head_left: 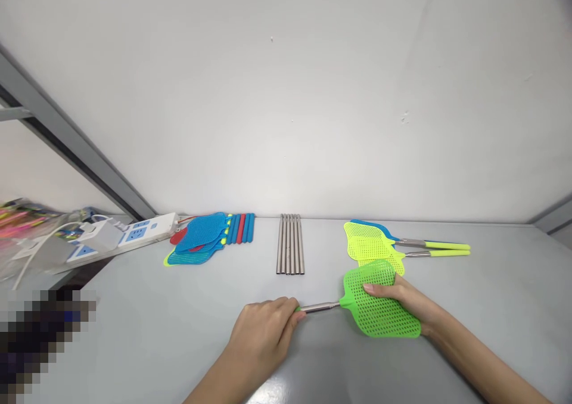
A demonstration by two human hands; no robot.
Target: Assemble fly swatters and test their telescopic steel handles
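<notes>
Between our fingers we hold one green swatter (370,305): our left hand (263,328) curls closed around its handle; our right hand (413,301) pinches it, fingers hidden behind. Beyond our left fingers lie six metal rods (290,246); beyond our right, three other swatters (367,242).

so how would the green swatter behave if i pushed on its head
The green swatter's head is broad and full of small holes, so it would probably flex and seem light for its size. Its metal shaft looks slim but straight, so it would likely stay stiffer.
</notes>
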